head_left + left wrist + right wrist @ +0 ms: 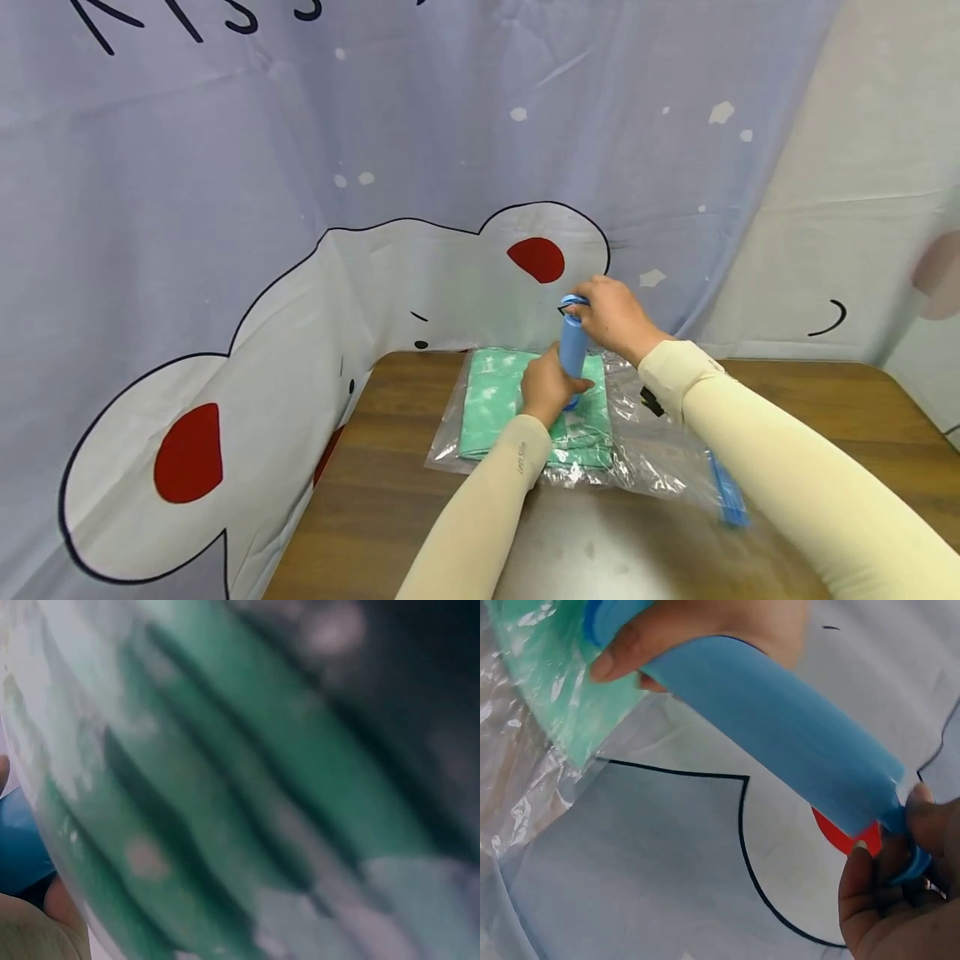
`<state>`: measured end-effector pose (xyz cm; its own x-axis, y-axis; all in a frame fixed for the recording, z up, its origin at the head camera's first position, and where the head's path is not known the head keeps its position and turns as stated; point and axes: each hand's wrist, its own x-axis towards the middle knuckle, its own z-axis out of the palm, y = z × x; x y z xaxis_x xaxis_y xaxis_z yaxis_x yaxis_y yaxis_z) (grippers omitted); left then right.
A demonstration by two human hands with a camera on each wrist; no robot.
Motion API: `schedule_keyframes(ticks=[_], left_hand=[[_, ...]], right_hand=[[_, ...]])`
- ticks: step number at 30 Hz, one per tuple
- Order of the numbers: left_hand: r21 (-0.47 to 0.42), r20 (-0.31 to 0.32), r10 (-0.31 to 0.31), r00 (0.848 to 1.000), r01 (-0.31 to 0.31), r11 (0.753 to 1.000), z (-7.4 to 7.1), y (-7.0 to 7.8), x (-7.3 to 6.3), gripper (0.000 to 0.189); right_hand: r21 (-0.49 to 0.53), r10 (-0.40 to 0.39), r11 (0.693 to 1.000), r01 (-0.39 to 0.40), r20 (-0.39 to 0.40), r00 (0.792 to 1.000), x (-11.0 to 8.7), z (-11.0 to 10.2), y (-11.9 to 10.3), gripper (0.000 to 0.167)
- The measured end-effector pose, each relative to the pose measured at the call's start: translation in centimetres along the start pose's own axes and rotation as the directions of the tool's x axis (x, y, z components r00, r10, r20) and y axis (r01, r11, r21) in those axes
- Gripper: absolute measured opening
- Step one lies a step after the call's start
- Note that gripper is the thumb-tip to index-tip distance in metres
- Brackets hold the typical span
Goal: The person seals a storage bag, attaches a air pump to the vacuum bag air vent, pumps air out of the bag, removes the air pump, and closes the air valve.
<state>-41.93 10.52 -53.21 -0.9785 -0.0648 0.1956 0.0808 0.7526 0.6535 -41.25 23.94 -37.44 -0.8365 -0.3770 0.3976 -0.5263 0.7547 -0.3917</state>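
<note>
Blue pump (pixel 573 343) partly behind left grip (pixel 547 385)

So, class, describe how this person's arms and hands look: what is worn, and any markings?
The left hand and right hand wear no gloves. The left sleeve and right sleeve are plain, close-fitting and cream. Small grey lettering runs near the left cuff. A small black piece shows by the right cuff.
</note>
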Motion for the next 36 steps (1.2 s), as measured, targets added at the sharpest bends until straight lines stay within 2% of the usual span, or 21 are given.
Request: schedule_keyframes(ticks=[4,7,9,12,16,21,26,30,33,36], left_hand=[[-0.015,0.008,0.008,1.000,-0.008,1.000,-0.3,0.0,0.0,0.069],[-0.006,0.007,0.003,1.000,-0.003,1.000,-0.2,-0.2,-0.3,0.068],[-0.008,0.007,-0.004,1.000,0.004,1.000,-0.1,-0.4,-0.6,0.066],[-0.011,0.010,0.002,1.000,-0.002,1.000,0.0,-0.6,-0.8,0.064],[-0.004,-0.006,0.021,1.000,-0.021,1.000,-0.1,-0.5,-0.6,0.061],[-0.004,-0.017,0.019,1.000,-0.019,1.000,-0.1,-0.3,-0.3,0.059],[-0.012,0.000,0.007,1.000,-0.007,1.000,0.1,0.0,-0.5,0.063],[0.002,0.006,0.014,1.000,-0.014,1.000,0.4,0.1,-0.9,0.062],[0.016,-0.001,0.024,1.000,-0.024,1.000,0.4,0.2,-1.2,0.059],[0.029,-0.006,0.024,1.000,-0.024,0.999,0.3,0.3,-1.3,0.059]], right_hand=[[0.000,0.007,1.000,-0.007,0.033,0.999,0.9,-2.4,-0.5,0.025],[-0.006,0.000,1.000,0.000,0.012,1.000,1.8,-5.1,-1.5,0.025],[-0.002,0.004,1.000,-0.004,-0.030,1.000,2.3,-7.0,-2.3,0.025],[0.013,0.018,1.000,-0.016,-0.141,0.990,2.8,-9.8,-3.7,0.026],[0.005,0.013,1.000,-0.012,-0.240,0.971,2.9,-11.4,-4.7,0.027],[-0.016,0.002,1.000,-0.005,-0.212,0.977,2.7,-9.7,-3.9,0.028],[-0.016,0.023,1.000,-0.024,-0.066,0.998,1.7,-5.7,-1.8,0.025],[-0.028,0.044,0.999,-0.043,0.036,0.998,0.3,-2.2,-0.5,0.025],[-0.035,0.045,0.998,-0.044,0.035,0.998,-0.5,-0.5,-0.1,0.026],[-0.036,0.043,0.998,-0.042,0.002,0.999,-0.8,0.2,-0.1,0.025]])
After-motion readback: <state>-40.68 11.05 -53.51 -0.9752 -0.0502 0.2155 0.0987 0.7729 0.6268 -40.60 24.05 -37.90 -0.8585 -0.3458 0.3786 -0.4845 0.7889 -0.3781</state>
